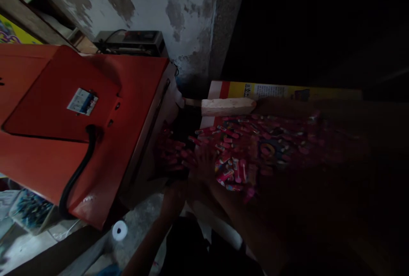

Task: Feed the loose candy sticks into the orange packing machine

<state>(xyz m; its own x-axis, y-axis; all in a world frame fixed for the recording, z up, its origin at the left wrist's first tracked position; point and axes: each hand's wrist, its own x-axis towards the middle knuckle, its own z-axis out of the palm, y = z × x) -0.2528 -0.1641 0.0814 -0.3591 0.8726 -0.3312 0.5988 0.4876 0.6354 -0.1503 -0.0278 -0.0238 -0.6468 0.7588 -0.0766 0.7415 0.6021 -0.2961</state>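
Note:
A large pile of small pink tubes with printed labels (239,169) lies on the table to the right. My right hand (204,163) is at the pile's left edge, its fingers spread and touching the tubes. More pink tubes (172,154) are gathered in a dark gap or container between the table and the red machine. Below that gap, my left hand (175,195) looks closed at its near edge. What the left fingers grip is too dark to make out. Both hands are dim and slightly blurred.
A red machine (140,93) with a black curved handle (78,173) stands at left. A pale wooden piece (228,106) lies along the table's back by a yellow printed sheet (277,91). A white roll (119,230) and a bin of dark items (32,210) are lower left.

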